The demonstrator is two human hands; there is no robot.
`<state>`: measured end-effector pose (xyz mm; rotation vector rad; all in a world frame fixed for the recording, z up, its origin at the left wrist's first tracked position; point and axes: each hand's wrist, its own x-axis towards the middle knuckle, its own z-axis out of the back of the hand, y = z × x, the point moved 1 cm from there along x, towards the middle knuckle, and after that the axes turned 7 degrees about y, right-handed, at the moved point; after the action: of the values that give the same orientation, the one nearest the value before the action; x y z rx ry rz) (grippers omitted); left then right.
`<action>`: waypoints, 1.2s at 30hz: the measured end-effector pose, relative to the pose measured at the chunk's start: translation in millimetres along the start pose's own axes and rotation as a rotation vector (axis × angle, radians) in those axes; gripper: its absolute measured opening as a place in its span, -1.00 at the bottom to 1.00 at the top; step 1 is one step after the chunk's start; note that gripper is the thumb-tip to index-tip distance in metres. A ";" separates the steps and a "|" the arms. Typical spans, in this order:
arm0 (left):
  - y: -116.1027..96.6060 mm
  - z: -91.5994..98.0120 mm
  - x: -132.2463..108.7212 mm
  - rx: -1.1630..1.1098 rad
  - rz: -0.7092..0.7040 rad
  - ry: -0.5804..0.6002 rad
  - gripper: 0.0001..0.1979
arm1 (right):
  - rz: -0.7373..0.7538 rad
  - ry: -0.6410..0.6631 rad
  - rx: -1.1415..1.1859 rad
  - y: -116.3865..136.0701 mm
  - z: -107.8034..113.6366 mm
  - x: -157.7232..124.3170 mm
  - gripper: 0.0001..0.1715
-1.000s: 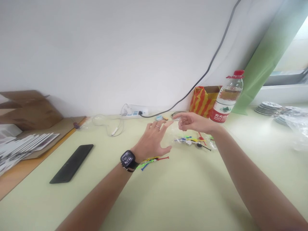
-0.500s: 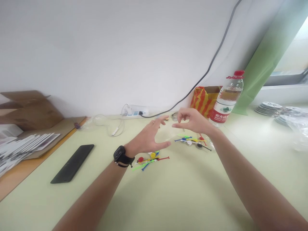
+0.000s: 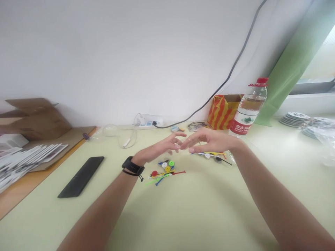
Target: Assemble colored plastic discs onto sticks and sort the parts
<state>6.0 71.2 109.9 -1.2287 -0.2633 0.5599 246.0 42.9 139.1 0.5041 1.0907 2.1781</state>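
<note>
My left hand [image 3: 162, 145], with a black watch [image 3: 133, 166] on its wrist, is raised above the table, its thumb and fingers bent towards each other. My right hand [image 3: 206, 140] meets it from the right, fingers curved and fingertips close to the left thumb. Between them shows a faint, clear plastic bag [image 3: 184, 138]; its outline is hard to make out. Below the left hand lies a pile of coloured plastic spinner arrows [image 3: 167, 174] with small round discs [image 3: 168, 168]. A second pile of spinner arrows [image 3: 209, 155] lies partly hidden under the right hand.
A water bottle [image 3: 247, 113] and a striped bag [image 3: 223, 111] stand at the back right. Stacked round discs [image 3: 294, 118] lie farther right. At left are a black flat case [image 3: 81, 177], stacked cards [image 3: 34, 158] and a cardboard box [image 3: 39, 115]. A power strip [image 3: 148, 124] runs along the wall.
My hands have come together, and the left thumb and fingers have closed in from a wide spread. The right hand has lowered slightly, uncovering more discs and the items behind.
</note>
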 end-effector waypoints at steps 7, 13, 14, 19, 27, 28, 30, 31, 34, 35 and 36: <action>-5.6 -8.5 -1.0 -0.211 -0.015 0.156 -0.54 | 0.064 0.265 0.000 9.3 -2.4 1.1 -0.57; 15.0 0.1 -0.8 -0.400 -0.100 0.354 -0.22 | 0.039 0.068 0.233 2.0 4.5 -5.7 -0.47; 18.6 1.7 -1.2 -0.435 -0.092 0.385 -0.20 | 0.052 0.032 0.257 1.3 6.8 -7.1 -0.44; 23.8 3.0 -1.7 -0.502 -0.108 0.451 -0.22 | 0.104 0.091 0.260 2.0 15.9 -14.2 -0.48; 23.2 -3.3 3.0 -0.536 -0.092 0.421 -0.41 | 0.119 0.454 0.401 -5.2 12.4 -20.7 -0.38; 23.4 -4.0 3.4 -0.547 -0.101 0.420 -0.41 | 0.107 0.468 0.411 -5.4 11.8 -20.9 -0.33; 22.3 -5.4 3.3 -0.554 -0.103 0.434 -0.40 | 0.084 0.497 0.403 -4.1 11.3 -21.0 -0.22; 21.2 -6.0 2.9 -0.545 -0.093 0.445 -0.39 | 0.073 0.505 0.385 -2.8 11.6 -21.2 -0.16; 16.7 -6.1 1.1 -0.505 -0.099 0.467 -0.32 | 0.056 0.477 0.284 1.4 14.9 -21.9 -0.01; 15.5 -5.6 0.6 -0.500 -0.114 0.470 -0.29 | 0.062 0.459 0.247 2.7 16.6 -22.3 -0.01; 14.7 -4.8 0.3 -0.499 -0.131 0.472 -0.26 | 0.075 0.446 0.214 3.7 18.2 -22.9 -0.02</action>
<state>4.7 70.7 94.5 -1.7700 -0.0797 0.0743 271.8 35.7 151.6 0.1493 1.5753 2.3131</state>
